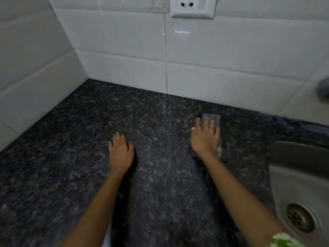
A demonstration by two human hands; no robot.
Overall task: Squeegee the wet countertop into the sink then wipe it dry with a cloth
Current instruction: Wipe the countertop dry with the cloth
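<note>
The dark speckled granite countertop (80, 157) fills the lower view, with a faint shiny streak down its middle. My right hand (204, 138) lies flat with straight fingers on a grey cloth (214, 117), pressing it onto the counter near the back wall. The cloth shows beyond the fingertips and along the hand's right side. My left hand (121, 150) rests flat on the bare counter, fingers straight, holding nothing. The steel sink (292, 179) lies at the right. No squeegee is in view.
White wall tiles (124, 50) close off the back and left, meeting in a corner. A white wall socket (193, 8) sits high on the back wall. The sink drain (300, 220) is at the lower right, and a blurred grey tap part (323, 89) shows at the right edge.
</note>
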